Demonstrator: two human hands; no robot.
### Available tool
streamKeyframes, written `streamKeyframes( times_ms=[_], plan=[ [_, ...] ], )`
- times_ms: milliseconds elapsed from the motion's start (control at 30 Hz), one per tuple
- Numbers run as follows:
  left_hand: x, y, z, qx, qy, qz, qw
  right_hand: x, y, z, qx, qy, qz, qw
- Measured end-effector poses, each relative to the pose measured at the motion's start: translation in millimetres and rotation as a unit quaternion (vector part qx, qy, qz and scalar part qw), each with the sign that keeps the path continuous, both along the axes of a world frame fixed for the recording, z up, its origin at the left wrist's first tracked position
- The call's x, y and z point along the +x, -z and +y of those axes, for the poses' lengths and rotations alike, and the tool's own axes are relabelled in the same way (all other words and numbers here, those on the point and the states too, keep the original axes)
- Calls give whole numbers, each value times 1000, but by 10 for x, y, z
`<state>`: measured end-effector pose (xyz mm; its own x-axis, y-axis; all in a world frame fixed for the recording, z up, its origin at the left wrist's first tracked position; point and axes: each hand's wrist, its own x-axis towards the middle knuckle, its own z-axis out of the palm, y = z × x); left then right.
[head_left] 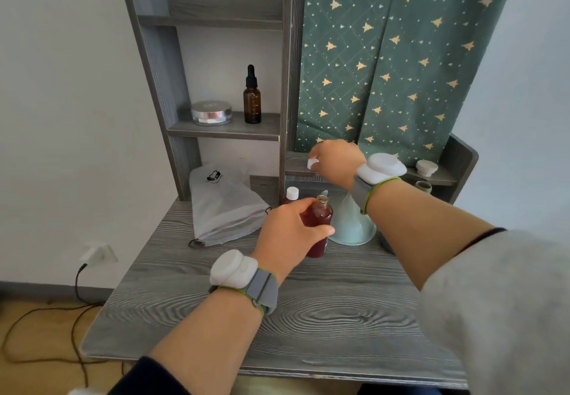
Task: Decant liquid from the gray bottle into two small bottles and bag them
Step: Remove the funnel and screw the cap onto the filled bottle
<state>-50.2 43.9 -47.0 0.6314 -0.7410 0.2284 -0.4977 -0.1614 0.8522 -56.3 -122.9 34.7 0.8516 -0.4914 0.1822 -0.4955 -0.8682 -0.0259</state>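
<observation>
Gray wood-grain covers the bench (308,317) and the shelf unit (160,55) standing at its back, with a green curtain (401,55) patterned in small gold trees hanging to the right. The left hand (287,234) has its grip curled round a small bottle (317,219) of dark red liquid, thumb across the front. The bottle stands upright on the bench, its threaded neck uncovered. The right hand (336,160) is raised above and behind it, near a low shelf, its grip pinching a white cap (312,164) between the fingertips.

Just behind the held bottle stands a second small bottle (291,195), also holding red liquid, with its white cap on. A pale green funnel (351,222) sits wide end down just beside the open bottle on the right, partly hidden by the right forearm. To the left lies a gray drawstring bag (225,209), flat on the bench, its top propped against the shelf unit. Higher up, one shelf carries an amber dropper bottle (252,101) and a silver tin (211,112) — near each other, not touching.
</observation>
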Motion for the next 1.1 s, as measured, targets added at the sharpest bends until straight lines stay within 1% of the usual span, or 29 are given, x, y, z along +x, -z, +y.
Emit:
streamKeyframes(
  times_ms=[300,400,567,733,1100],
  plan=[
    [-34,-1,-22,-1,-10,11,1000,-312,-125,97,83,-26,-136,987],
    [-64,-4,-39,-5,-16,22,1000,-505,-163,179,105,-43,-161,980],
    [-101,-16,-60,-6,-15,24,1000,-835,-212,277,148,-67,-174,971],
    [-108,-14,-55,-10,-16,21,1000,-1035,-219,367,165,-97,-170,967],
    [-104,-24,-38,-3,-14,11,1000,-1058,-53,501,115,-147,-133,973]
  ],
)
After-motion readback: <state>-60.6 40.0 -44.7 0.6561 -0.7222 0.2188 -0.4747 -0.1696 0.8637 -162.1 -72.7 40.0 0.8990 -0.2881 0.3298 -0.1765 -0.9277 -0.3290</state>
